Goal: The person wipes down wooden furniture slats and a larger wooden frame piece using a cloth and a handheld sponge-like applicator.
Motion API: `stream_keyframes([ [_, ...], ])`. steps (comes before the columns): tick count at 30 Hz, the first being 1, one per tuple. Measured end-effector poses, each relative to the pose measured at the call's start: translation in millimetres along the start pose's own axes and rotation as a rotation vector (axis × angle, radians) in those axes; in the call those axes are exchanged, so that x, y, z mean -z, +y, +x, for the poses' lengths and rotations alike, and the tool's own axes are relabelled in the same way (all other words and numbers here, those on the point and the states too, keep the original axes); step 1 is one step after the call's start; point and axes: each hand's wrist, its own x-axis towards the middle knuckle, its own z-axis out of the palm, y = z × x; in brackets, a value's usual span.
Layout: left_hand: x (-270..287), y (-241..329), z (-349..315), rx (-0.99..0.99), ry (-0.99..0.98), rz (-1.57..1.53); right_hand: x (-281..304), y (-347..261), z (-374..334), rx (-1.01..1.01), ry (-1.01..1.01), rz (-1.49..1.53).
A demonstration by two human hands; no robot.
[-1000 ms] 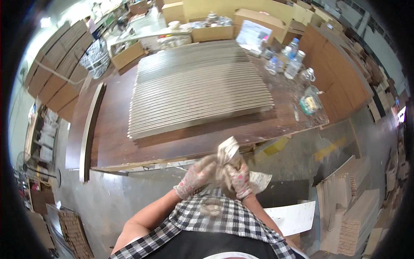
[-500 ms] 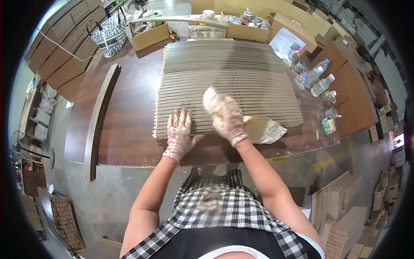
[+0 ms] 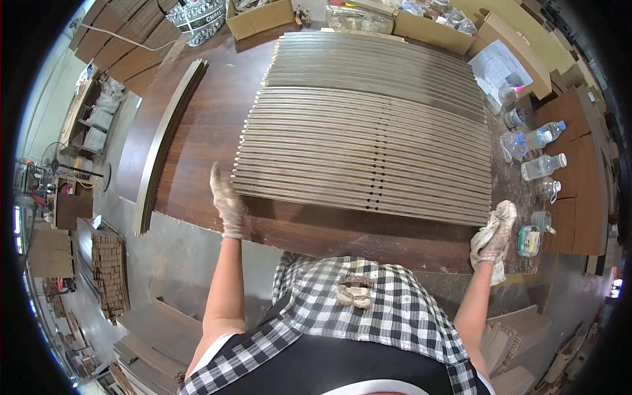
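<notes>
A wide row of narrow wooden strips [image 3: 362, 145] lies side by side on the dark brown table [image 3: 296, 227], with small pale pegs along the left ends. Some strips have dark holes near the middle. My left hand [image 3: 227, 204], in a light patterned glove, is beside the front left corner of the row; its fingers are stretched out and a little blurred, holding nothing. At the front right corner, my right hand [image 3: 495, 237], also gloved, is closed on a crumpled whitish cloth [image 3: 498, 271] that hangs down by the table edge.
A bundle of long strips [image 3: 168, 145] lies at the table's left. Plastic bottles [image 3: 543, 166] and a small tub [image 3: 528, 241] line the right side. Open cardboard boxes [image 3: 263, 18], a patterned bag [image 3: 197, 23] and a paper sheet [image 3: 500, 66] stand or lie along the back.
My right hand has moved from over the strips to their right front corner, taking the cloth along. My left hand has come off the front strips and moved left. The view has shifted.
</notes>
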Motion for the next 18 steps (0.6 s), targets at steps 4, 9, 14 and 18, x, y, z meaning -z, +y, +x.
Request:
stream_keyframes([
  [4,-17,-23,14,0.266,-0.054,-0.259,50,44,40,-0.008,-0.015,0.009],
  [9,-20,-30,4,0.229,-0.015,-0.119,34,41,37,-0.048,0.040,-0.030],
  [14,-9,-36,-7,0.186,0.039,0.165,-12,14,10,-0.076,0.106,0.146],
  [18,-23,-14,17,0.213,-0.022,0.444,-26,8,15,-0.046,0.083,-0.068],
])
